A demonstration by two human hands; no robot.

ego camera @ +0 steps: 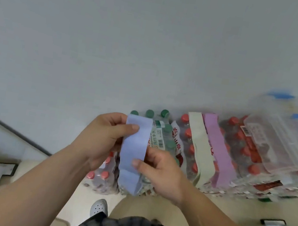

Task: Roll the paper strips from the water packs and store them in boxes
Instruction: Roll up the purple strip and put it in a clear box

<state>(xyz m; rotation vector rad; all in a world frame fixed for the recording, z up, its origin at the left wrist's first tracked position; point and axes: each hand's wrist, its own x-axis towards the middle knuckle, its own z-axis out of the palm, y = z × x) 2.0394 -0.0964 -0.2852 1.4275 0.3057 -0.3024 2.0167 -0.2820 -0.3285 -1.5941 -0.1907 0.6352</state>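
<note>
In the head view, three paper strips are counted: a light blue strip (134, 149), a beige strip (200, 151) and a lilac strip (217, 150). The blue strip is held up in front of the water packs (187, 150), while the beige and lilac strips are draped side by side over the packs, to the right of the blue strip. Two clear plastic boxes with blue handles are seen further right of the packs: a nearer box (281, 143) resting on the red-capped bottles and a farther box (276, 102) behind it. Green-capped bottles are seen behind the blue strip and red-capped ones beside and below it; their number cannot be counted with certainty.

The left hand (105, 135) is closed on the upper end of the blue strip, thumb pressed on its front face. The right hand (162, 172) is pinched on the strip's lower right edge, thumb on the front.

Chinese characters and a barcode are printed on the green-capped pack's label, and red characters on the neighbouring pack; they are too blurred to be read reliably.
</note>
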